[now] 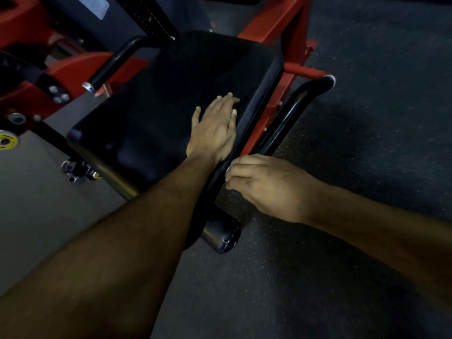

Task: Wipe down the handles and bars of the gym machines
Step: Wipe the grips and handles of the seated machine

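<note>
Two black side handles on this red machine, and honestly can't call either one done.

Starting far left: left handle [111, 62], chrome cap at the near end, sticking out beside the seat pad [171, 106], well apart from both arms, untouched. No sheen, no streaks, so no way of telling wiped from unwiped in this dim light.

Next over, left grip [215, 129] lying flat and wide on the right half of the seat pad, fingers straight, holding nothing. Looks more like bracing than wiping.

Further right, right grip [266, 184] down at the near right edge of the pad, just beside the lower end of the right handle [291, 116], fingers curled tight. Could be pinching a dark cloth or the pad's edge, can't tell which, too dark there. No cloth or spray bottle plainly showing anywhere.

Right handle running up and away beside the pad, over the speckled floor [367, 167], chrome cap at the far end, bare along most of its length.

Best guess: early days on this machine. Right handle probably next in line, from the bottom up. Left handle and any other bars on the frame [276, 18] left to do.
</note>
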`<state>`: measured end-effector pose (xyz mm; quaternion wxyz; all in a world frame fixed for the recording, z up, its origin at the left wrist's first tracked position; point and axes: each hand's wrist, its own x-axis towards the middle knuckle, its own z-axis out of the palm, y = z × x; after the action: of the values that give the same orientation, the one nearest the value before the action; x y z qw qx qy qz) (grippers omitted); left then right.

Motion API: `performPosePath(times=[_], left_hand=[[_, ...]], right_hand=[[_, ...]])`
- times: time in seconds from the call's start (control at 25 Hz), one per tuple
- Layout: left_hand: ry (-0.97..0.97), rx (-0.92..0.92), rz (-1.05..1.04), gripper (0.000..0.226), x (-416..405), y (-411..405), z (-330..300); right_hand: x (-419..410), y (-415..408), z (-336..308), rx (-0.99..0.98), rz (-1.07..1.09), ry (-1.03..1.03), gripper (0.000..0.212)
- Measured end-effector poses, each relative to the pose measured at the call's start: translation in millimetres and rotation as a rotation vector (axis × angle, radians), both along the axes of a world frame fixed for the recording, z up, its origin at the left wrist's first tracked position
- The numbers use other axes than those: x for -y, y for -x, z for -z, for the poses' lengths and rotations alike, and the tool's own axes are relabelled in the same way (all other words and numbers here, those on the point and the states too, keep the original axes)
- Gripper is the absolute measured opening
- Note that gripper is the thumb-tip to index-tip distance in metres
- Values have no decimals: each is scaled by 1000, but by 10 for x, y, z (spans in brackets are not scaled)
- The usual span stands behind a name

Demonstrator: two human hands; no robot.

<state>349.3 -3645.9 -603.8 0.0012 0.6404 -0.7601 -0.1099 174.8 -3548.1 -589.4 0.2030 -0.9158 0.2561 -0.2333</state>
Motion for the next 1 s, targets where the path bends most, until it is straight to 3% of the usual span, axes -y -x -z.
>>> performPosePath(times=[0.12, 0.2, 0.36, 0.44, 0.6, 0.8, 1.0], left_hand=[[-27, 18, 1, 52, 2, 14, -28], [-54, 65, 6, 60, 19, 22, -4], [-72, 152, 29, 70, 45, 25, 8], [-73, 155, 26, 71, 49, 23, 13], [-64, 150, 18, 70, 34, 31, 3], [-67, 139, 28, 70, 44, 23, 5], [-53, 135, 23, 70, 48, 24, 24]], right_hand=[[-17, 120, -37, -8, -143, -1, 6], [-126, 312, 30, 39, -68, -75, 16], [-329, 424, 60, 609, 658, -420, 16], [-148, 359, 61, 599, 797, -343, 17], [-60, 172, 201, 317, 687, -207, 38], [-593, -118, 165, 415, 405, -248, 35], [-433, 71, 208, 305, 293, -147, 37]])
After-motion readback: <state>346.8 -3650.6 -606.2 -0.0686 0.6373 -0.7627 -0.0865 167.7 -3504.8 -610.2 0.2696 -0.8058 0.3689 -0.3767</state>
